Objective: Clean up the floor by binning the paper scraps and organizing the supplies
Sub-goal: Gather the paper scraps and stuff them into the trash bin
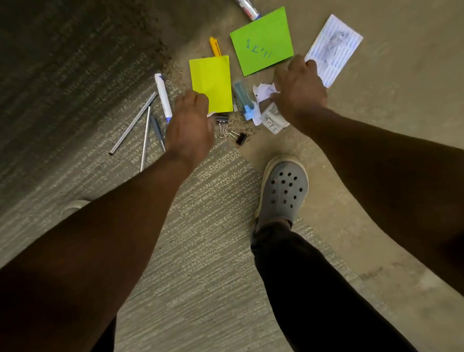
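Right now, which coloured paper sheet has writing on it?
The green sheet, farther from the hands, carries blue handwriting; the yellow sheet beside it is blank.

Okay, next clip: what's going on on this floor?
A person bends over a scatter of supplies on the floor, both arms reaching down. The left hand is at the near corner of a yellow paper; the right hand is over crumpled white scraps, though no grip shows. A green paper, lined sheet, pens, markers and binder clips lie around. No bin is in view.
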`<state>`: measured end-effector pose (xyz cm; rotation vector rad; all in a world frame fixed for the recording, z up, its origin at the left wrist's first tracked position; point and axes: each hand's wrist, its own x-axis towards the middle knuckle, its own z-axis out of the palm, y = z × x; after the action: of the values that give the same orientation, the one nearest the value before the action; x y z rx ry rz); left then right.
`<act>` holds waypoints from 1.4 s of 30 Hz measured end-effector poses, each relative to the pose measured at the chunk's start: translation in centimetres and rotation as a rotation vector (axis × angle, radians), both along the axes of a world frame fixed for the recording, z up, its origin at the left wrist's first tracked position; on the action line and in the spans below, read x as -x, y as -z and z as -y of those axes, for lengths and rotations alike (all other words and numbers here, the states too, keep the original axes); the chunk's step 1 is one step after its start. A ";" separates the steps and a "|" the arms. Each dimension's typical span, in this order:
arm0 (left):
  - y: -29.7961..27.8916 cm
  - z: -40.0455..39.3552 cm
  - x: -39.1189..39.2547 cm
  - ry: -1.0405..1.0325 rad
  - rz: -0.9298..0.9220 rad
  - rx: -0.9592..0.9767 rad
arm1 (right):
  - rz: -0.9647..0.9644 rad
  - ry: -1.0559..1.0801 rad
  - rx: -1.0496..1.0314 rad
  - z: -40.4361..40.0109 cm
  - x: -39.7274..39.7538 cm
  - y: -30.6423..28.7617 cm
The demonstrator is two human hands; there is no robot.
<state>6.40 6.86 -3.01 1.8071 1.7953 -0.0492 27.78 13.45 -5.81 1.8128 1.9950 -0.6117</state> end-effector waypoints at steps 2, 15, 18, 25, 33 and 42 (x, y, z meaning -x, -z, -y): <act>-0.4 0.2 -0.6 -0.079 0.065 -0.021 | -0.021 -0.008 0.007 -0.3 -0.4 0.0; -0.7 -1.2 -5.9 0.164 0.131 0.049 | -0.422 0.681 -0.176 -0.3 -3.1 -3.0; 0.2 -2.1 -7.4 0.352 -0.047 0.103 | -0.504 0.798 -0.267 -0.1 -4.5 -3.3; 1.6 -3.0 -8.5 0.464 -0.273 0.112 | -0.496 0.764 -0.300 -1.9 -6.2 -2.4; 1.8 -2.6 -7.6 0.453 -0.182 0.026 | -0.233 0.577 -0.087 -3.1 -6.0 0.2; -0.9 -0.9 -5.9 -0.232 0.239 0.004 | -0.307 0.815 -0.018 -1.4 -6.5 -3.0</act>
<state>12.27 7.78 -2.15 1.5195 1.8146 0.2430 34.24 14.85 -2.86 2.6633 1.3362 -1.1532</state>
